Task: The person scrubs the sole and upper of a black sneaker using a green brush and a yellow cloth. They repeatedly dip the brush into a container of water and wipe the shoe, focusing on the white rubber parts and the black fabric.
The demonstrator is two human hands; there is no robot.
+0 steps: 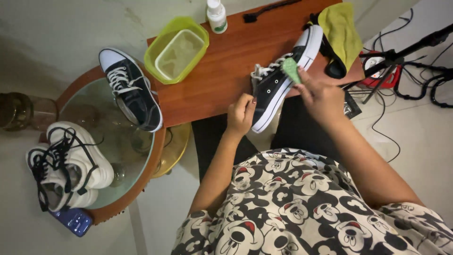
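Note:
A black canvas sneaker (276, 85) with white sole and laces lies on the reddish wooden table (222, 71). My left hand (240, 114) grips its heel end at the table's near edge. My right hand (321, 97) holds a small green sponge (291, 71) pressed against the sneaker's side near the laces.
A yellow-green tub of water (177, 49) and a white bottle (216, 16) stand at the table's back, a yellow cloth (340, 33) at its right. The matching black sneaker (130, 89) and a pair of white shoes (66, 165) rest on a round glass table. Cables lie at right.

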